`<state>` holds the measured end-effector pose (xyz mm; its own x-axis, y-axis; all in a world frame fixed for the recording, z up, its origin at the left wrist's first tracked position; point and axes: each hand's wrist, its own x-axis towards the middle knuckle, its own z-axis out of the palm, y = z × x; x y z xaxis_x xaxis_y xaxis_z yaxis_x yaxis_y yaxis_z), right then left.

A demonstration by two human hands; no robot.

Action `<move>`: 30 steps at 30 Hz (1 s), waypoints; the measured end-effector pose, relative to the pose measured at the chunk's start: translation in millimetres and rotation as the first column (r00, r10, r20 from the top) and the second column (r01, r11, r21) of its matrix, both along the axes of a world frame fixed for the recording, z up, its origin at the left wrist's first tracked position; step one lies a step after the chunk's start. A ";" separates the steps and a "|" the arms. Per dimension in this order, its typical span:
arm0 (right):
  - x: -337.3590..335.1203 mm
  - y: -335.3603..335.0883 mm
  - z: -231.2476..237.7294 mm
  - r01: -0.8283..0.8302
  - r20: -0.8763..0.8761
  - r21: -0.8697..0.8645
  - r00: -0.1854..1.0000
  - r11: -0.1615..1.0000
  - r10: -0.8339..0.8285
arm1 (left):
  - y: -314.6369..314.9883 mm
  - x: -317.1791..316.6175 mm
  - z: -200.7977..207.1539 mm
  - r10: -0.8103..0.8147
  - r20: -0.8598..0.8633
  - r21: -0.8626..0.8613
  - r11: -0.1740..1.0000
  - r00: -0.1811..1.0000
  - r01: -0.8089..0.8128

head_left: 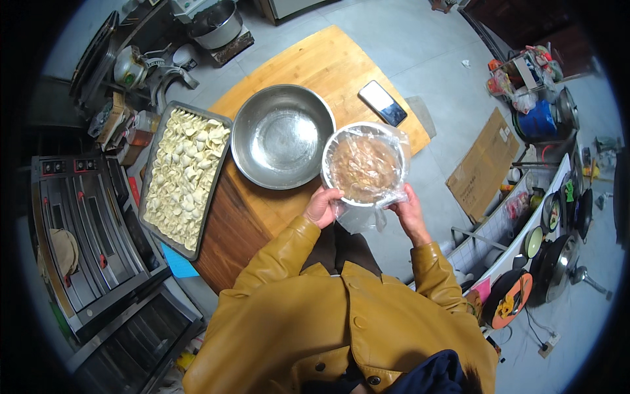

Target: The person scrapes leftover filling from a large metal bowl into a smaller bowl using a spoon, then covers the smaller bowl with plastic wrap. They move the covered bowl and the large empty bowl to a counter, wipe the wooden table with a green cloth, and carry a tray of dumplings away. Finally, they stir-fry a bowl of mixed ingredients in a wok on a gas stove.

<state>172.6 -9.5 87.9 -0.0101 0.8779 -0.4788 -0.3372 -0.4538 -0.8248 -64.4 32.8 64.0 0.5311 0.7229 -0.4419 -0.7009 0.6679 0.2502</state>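
I hold a round bowl of brown minced filling, covered with clear plastic wrap, above the near edge of a wooden table. My left hand grips the bowl's near left rim. At the near right rim, my right hand pinches the loose wrap and bowl edge. An empty steel mixing bowl sits on the table just left of the held bowl. A metal tray full of several raw dumplings overhangs the table's left side.
A black phone lies on the table's far right part. An oven stands at left. A flattened cardboard box lies on the floor at right, next to a rack with pans and lids. A steel pot is at the back.
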 end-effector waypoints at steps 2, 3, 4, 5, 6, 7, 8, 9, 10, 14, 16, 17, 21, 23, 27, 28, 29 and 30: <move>6.2 -6.5 1.0 0.063 -0.137 -0.034 0.988 0.997 -0.067 | 3.0 -4.4 5.5 0.039 0.031 -0.025 0.999 0.999 -0.038; 7.5 -10.3 -0.4 0.054 -0.196 -0.035 0.979 0.998 -0.060 | 5.7 -7.8 9.0 0.058 0.038 -0.023 0.998 0.998 -0.057; 6.6 -14.7 -3.2 0.073 -0.252 -0.027 0.965 0.997 -0.078 | 7.0 -11.5 13.0 0.073 0.017 -0.042 0.997 0.997 -0.072; 3.1 -18.4 -7.9 0.061 -0.328 -0.225 0.935 0.972 -0.135 | 10.3 -13.8 16.4 0.094 0.053 -0.028 0.995 0.994 -0.092; -3.2 -23.8 -13.3 -0.002 -0.461 -0.308 0.875 0.952 -0.147 | 12.7 -16.5 20.1 0.117 0.079 -0.019 0.993 0.990 -0.116; -12.3 -24.7 -21.7 -0.176 -0.603 -0.282 0.797 0.943 -0.032 | 14.6 -18.7 23.2 0.119 0.054 -0.031 0.993 0.991 -0.117; -22.6 -25.0 -30.6 -0.336 -0.716 -0.251 0.696 0.908 0.060 | 15.7 -20.7 26.0 0.125 0.058 -0.021 0.992 0.991 -0.124; -30.6 -25.3 -38.4 -0.340 -0.683 -0.353 0.730 0.871 0.008 | 15.7 -22.2 28.5 0.131 0.026 -0.013 0.991 0.991 -0.130; -38.5 -23.9 -46.3 -0.378 -0.697 -0.398 0.717 0.836 -0.008 | 14.7 -24.1 30.7 0.140 0.006 0.004 0.990 0.990 -0.140; -55.9 4.9 -76.1 -0.637 -0.760 -0.317 0.614 0.702 0.214 | 2.5 -38.0 35.5 0.100 -0.075 0.012 0.995 0.992 -0.099; -66.4 19.5 -86.3 -0.635 -0.680 -0.455 0.700 0.625 0.216 | -6.2 -47.8 35.7 0.072 -0.103 0.010 0.997 0.992 -0.071; -67.2 25.7 -88.3 -0.684 -0.751 -0.391 0.624 0.616 0.216 | -12.0 -53.6 35.7 0.060 -0.121 0.003 0.998 0.991 -0.060; -81.1 39.0 -85.0 -0.736 -0.841 -0.242 0.485 0.632 0.242 | -39.7 -77.2 36.2 0.005 -0.120 -0.076 0.997 0.993 -0.014; -91.1 36.0 -77.7 -0.688 -0.790 -0.282 0.562 0.668 0.245 | -55.1 -83.1 36.3 -0.008 -0.122 -0.111 0.994 0.992 -0.005; -115.7 21.1 -66.0 -0.579 -0.660 -0.355 0.711 0.734 0.242 | -75.7 -92.6 36.5 0.046 -0.095 -0.102 0.993 0.994 -0.056; -120.2 17.8 -64.9 -0.556 -0.632 -0.370 0.738 0.744 0.238 | -79.8 -97.4 37.1 0.070 -0.056 -0.080 0.994 0.996 -0.074; -123.4 16.4 -64.5 -0.540 -0.604 -0.381 0.760 0.750 0.240 | -83.3 -104.0 37.9 0.097 -0.111 -0.088 0.990 0.989 -0.107; -123.7 16.9 -64.4 -0.527 -0.578 -0.390 0.779 0.755 0.244 | -88.0 -112.8 39.2 0.132 -0.124 -0.084 0.986 0.983 -0.143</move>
